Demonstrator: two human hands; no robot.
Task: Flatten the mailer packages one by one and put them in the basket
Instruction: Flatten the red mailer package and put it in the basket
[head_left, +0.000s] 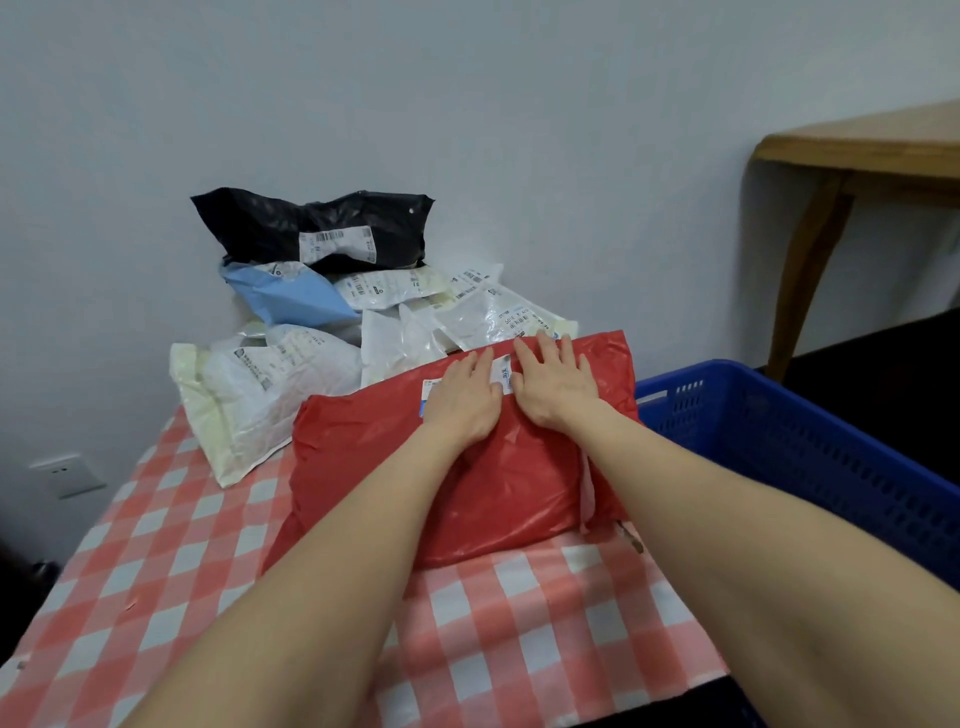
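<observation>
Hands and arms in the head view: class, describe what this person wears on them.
Nothing shows on them. The left hand and right hand are bare, with no gloves, rings or watch. The arms are uncovered as far as the frame reaches; no sleeve edge is in view.

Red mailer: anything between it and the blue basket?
Nothing visible. The red mailer lies on the table under the flat left hand and right hand, its right end beside the open blue basket.

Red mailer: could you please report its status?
Hands open: left hand and right hand pressing flat on red mailer. Mailer puffy. Path to blue basket clear.
</observation>
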